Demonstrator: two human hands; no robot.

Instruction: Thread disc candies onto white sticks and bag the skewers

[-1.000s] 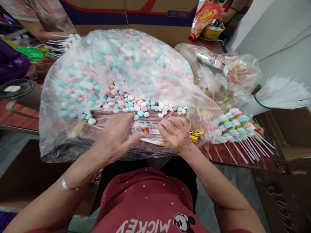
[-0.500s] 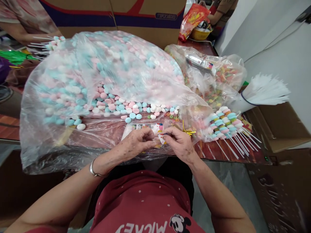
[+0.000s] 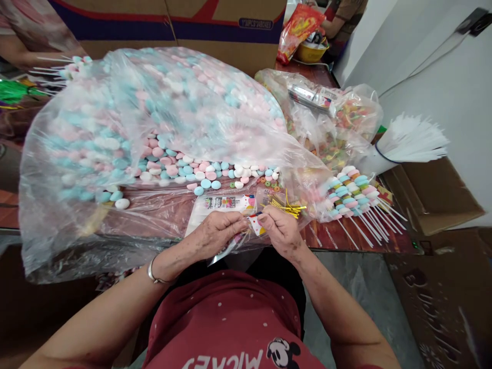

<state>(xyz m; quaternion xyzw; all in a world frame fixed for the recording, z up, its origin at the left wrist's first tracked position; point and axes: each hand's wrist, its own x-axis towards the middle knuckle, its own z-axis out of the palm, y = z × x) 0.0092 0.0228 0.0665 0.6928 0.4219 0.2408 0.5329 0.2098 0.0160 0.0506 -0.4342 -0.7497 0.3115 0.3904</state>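
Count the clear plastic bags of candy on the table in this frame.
2. The big bag of pink, blue and white candies fills the table's middle; a smaller bag of mixed-colour candies lies behind it on the right. Others may be hidden.

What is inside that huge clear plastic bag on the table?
The clear plastic bag holds pink, blue and white round candies, heaped and spilling toward its open mouth. Deeper layers are hidden behind the cloudy plastic.

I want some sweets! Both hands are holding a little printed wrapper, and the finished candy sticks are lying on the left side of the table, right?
Not quite. In the head view, both hands do hold the little printed wrapper, but the finished candy sticks lie on the right side of the table, not the left.
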